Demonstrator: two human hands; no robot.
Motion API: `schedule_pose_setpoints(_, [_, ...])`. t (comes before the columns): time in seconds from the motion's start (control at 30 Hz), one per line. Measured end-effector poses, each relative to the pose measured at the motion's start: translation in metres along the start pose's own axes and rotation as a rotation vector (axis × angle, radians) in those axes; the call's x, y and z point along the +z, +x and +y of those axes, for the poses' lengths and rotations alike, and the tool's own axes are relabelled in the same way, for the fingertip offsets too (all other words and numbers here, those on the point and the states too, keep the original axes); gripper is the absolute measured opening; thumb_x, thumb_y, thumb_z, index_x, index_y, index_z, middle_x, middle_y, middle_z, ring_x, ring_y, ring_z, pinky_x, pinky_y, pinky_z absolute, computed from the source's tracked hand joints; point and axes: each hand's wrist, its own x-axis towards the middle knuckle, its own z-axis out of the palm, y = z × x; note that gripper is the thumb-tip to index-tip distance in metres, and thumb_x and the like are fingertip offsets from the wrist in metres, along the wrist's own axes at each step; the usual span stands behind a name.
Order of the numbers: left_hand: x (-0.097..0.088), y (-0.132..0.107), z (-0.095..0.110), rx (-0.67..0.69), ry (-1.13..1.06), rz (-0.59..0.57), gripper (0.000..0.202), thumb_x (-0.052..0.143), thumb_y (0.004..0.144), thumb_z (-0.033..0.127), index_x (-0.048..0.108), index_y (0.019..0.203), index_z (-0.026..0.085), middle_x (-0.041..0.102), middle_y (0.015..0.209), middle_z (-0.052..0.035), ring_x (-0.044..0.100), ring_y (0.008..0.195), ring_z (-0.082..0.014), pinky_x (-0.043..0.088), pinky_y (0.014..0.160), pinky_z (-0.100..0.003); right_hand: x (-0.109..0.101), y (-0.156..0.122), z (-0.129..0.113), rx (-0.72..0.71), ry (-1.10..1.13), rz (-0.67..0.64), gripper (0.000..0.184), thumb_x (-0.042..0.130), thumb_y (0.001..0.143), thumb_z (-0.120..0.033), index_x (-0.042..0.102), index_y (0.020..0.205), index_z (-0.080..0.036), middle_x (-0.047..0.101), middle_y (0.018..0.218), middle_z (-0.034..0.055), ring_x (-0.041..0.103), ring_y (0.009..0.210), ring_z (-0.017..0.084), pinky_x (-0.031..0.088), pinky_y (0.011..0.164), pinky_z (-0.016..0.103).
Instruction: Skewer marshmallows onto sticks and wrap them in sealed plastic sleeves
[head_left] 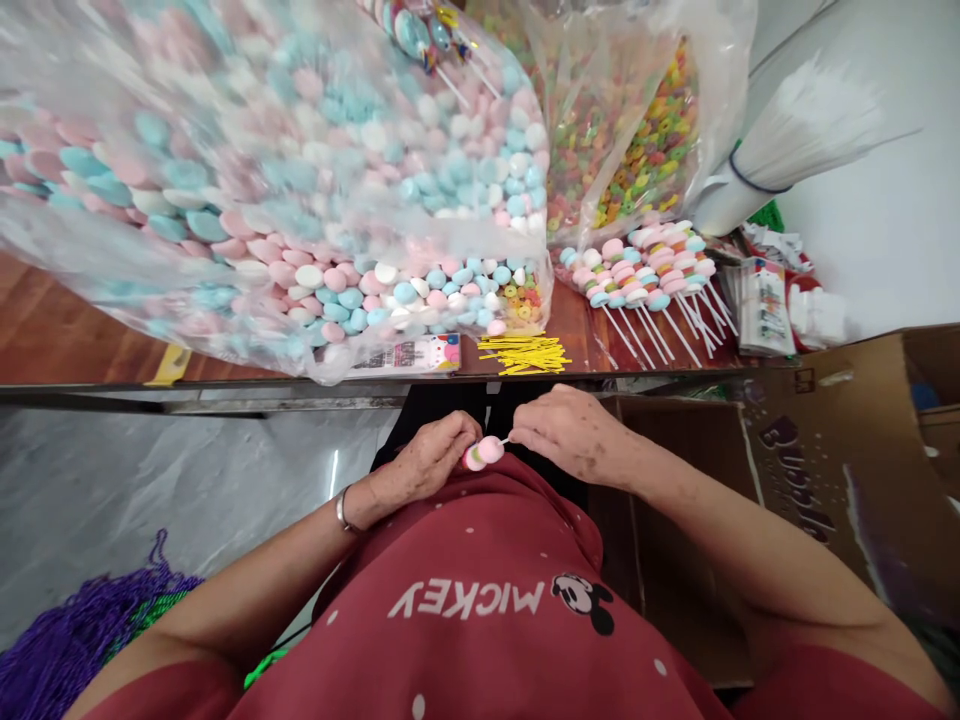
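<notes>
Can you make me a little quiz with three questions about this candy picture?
1. What does the right hand pinch? A) purple cord B) white stick C) cardboard flap
2. True or false: in the picture, the yellow strips lie left of the pile of candy skewers.
3. Fill in: The left hand holds the strung ____.

Key: 1. B, the white stick. 2. True. 3. Candies.

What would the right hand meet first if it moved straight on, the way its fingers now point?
Probably the round pink candy on the thin white stick that the right hand pinches; the left hand comes just beyond. Depth is unclear from this single view.
</notes>
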Motion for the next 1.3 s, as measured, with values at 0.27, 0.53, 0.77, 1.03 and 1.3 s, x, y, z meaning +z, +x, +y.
schedule_pose_setpoints(0.27, [-0.007, 0.007, 0.000, -0.009, 0.057, 0.094, 0.025, 0.037, 0.101, 0.032, 0.055, 0.091, 0.019, 0.061, 0.084, -0.0019, 0.052, 0.071, -0.0133, 0.044, 0.070, -0.028, 0.021, -0.008, -0.019, -0.034, -0.178, 0.271, 0.030, 0.048, 0.100, -0.020, 0.064, 0.074, -0.017, 0.066, 0.067, 0.0045, 0.054, 0.066, 0.018, 0.025, 0.067, 0.034])
schedule_pose_setpoints(0.53, [-0.023, 0.011, 0.007, -0.220, -0.315, -0.110, 0.028, 0.060, 0.090, 0.042, 0.051, 0.105, 0.019, 0.063, 0.087, -0.0011, 0.057, 0.073, -0.0141, 0.045, 0.067, -0.027, 0.013, -0.005, 0.008, 0.052, -0.106, 0.283, 0.028, 0.052, 0.100, -0.026, 0.065, 0.078, -0.016, 0.069, 0.072, 0.0039, 0.057, 0.068, 0.017, 0.027, 0.068, 0.031])
schedule_pose_setpoints(0.77, [-0.027, 0.014, 0.010, -0.217, -0.106, -0.244, 0.033, 0.070, 0.078, 0.028, 0.055, 0.107, 0.021, 0.057, 0.092, 0.0021, 0.050, 0.078, -0.0133, 0.040, 0.068, -0.024, 0.011, -0.003, 0.011, -0.149, -0.176, 0.333, 0.033, 0.048, 0.102, -0.025, 0.066, 0.075, -0.016, 0.064, 0.068, 0.0037, 0.048, 0.066, 0.016, 0.024, 0.068, 0.033])
schedule_pose_setpoints(1.03, [-0.018, 0.020, 0.021, -0.376, -0.285, -0.424, 0.033, 0.077, 0.065, 0.022, 0.053, 0.088, 0.019, 0.056, 0.075, 0.0054, 0.050, 0.061, -0.0112, 0.040, 0.053, -0.023, 0.010, -0.001, 0.015, -0.444, -0.303, 0.496, 0.044, 0.032, 0.105, -0.015, 0.064, 0.075, -0.017, 0.057, 0.068, 0.0021, 0.039, 0.069, 0.017, 0.025, 0.070, 0.034])
schedule_pose_setpoints(1.3, [-0.012, 0.021, 0.024, -0.465, -0.558, -0.264, 0.044, 0.078, 0.066, 0.029, 0.050, 0.099, 0.020, 0.056, 0.067, 0.0068, 0.047, 0.046, -0.0071, 0.034, 0.043, -0.019, 0.026, -0.010, 0.008, 0.077, 0.259, 0.266, 0.035, 0.044, 0.101, -0.032, 0.062, 0.075, -0.017, 0.055, 0.064, -0.0008, 0.044, 0.062, 0.013, 0.029, 0.064, 0.029])
